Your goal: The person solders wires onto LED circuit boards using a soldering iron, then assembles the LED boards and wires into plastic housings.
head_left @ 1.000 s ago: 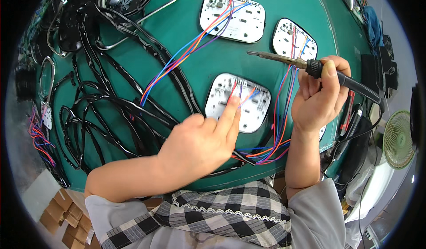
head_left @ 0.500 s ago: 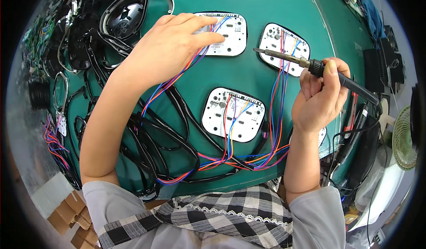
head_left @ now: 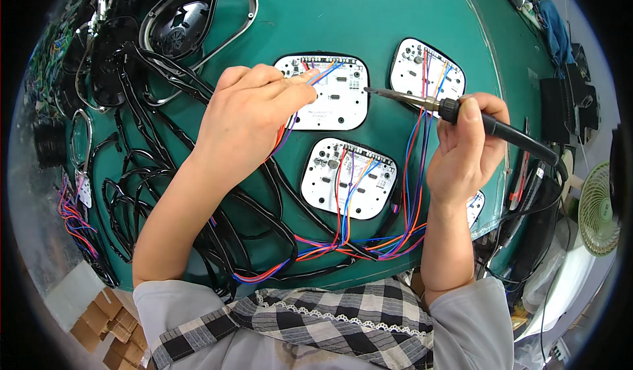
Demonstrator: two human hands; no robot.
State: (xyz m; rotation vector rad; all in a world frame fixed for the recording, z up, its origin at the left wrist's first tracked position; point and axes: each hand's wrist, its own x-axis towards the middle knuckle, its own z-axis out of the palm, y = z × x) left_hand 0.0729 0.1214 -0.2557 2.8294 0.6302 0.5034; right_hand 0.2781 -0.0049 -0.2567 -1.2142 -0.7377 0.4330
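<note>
My left hand (head_left: 247, 116) has its fingers closed on the coloured wires (head_left: 323, 74) at the top edge of a white circuit board (head_left: 346, 103) in a black rim. Part of that board is hidden beneath the hand. A soldering iron (head_left: 405, 97) is held in my right hand (head_left: 465, 149), its tip pointing left, close to that board's right edge. Whether the tip touches anything I cannot tell. Behind the iron lies a second wired board (head_left: 410, 70). A third board (head_left: 328, 188), with red, purple, orange and blue wires, sits nearer me.
Black cables (head_left: 254, 215) coil over the left of the green table (head_left: 316, 14). Dark rounded housings (head_left: 188, 24) with metal rings stand at the back left. Another board (head_left: 476, 206) is partly behind my right forearm. A green fan (head_left: 597, 208) is at the far right.
The board under my left hand has moved nearer to me, with the hand and its wires. My right hand has brought the soldering iron slightly left and down, toward that board.
</note>
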